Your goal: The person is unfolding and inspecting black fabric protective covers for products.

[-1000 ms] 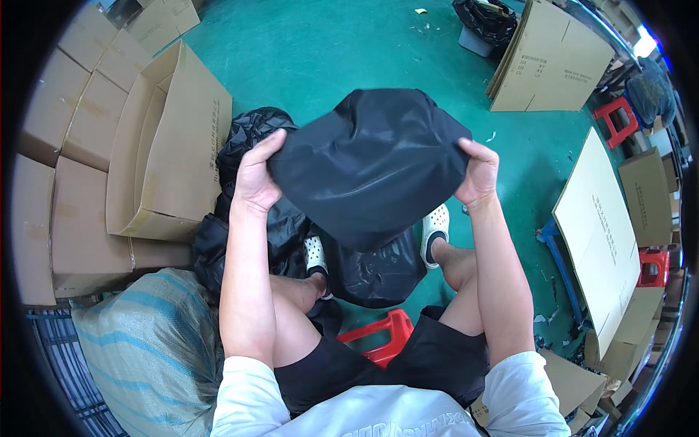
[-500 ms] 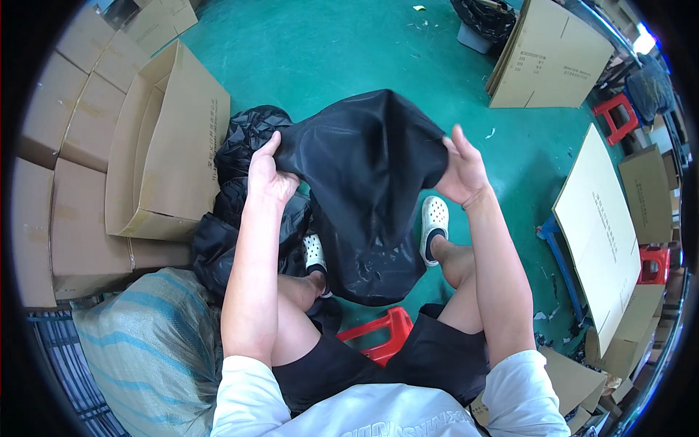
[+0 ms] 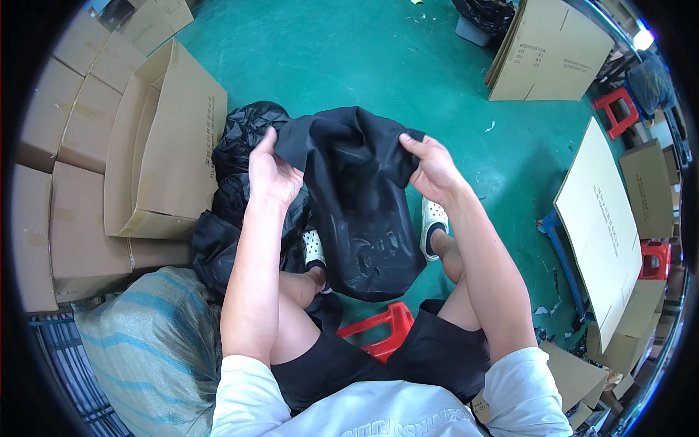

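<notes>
Black glossy plastic bag [image 3: 360, 211] hangs lengthwise toward my knees; I see my left hand [image 3: 273, 171] and right hand [image 3: 431, 167] each gripping a top corner, equally near.

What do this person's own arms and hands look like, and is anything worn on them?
Both forearms come up from the lower edge and are bare, with no long sleeves. The left hand and the right hand wear no gloves, and no watch, ring or wristband shows. Short white T-shirt sleeves cover only the upper arms near the shoulders.
</notes>
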A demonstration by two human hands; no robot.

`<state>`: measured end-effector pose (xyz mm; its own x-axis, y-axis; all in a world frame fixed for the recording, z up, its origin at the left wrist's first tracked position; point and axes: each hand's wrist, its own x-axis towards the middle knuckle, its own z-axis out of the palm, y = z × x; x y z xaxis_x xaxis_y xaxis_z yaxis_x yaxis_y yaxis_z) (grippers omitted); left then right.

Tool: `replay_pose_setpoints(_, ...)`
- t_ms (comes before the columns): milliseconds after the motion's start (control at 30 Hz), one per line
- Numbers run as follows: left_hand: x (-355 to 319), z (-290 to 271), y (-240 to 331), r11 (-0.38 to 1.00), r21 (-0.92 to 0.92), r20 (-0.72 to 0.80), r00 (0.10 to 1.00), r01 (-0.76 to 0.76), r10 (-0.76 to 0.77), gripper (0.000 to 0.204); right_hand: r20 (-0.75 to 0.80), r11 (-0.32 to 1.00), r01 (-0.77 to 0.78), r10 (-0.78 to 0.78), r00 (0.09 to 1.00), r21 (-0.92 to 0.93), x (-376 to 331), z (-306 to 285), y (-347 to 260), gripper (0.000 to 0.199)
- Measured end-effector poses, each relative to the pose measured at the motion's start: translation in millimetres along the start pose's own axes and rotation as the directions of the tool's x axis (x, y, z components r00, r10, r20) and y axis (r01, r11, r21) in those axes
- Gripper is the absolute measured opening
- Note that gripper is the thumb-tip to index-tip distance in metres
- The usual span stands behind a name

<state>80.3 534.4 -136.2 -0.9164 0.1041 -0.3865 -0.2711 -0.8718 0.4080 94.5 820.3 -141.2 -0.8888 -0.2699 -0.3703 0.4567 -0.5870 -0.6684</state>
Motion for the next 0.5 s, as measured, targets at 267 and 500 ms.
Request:
replay_pose_setpoints(267, 1, 12, -38, 0.438, 0.836, 0.299, 0.943, -0.331, 0.144, 0.025, 0.067, 0.959, 0.043, -0.064, 0.996, 0.281, -3, -11, -18, 0.030)
replay_pose_setpoints(500, -4, 28, -37, 0.874, 0.477, 0.094, 0.994, -0.095, 0.057, 0.022, 0.018, 0.979, 0.148, -0.152, 0.988, 0.140, -4, -15, -19, 0.035)
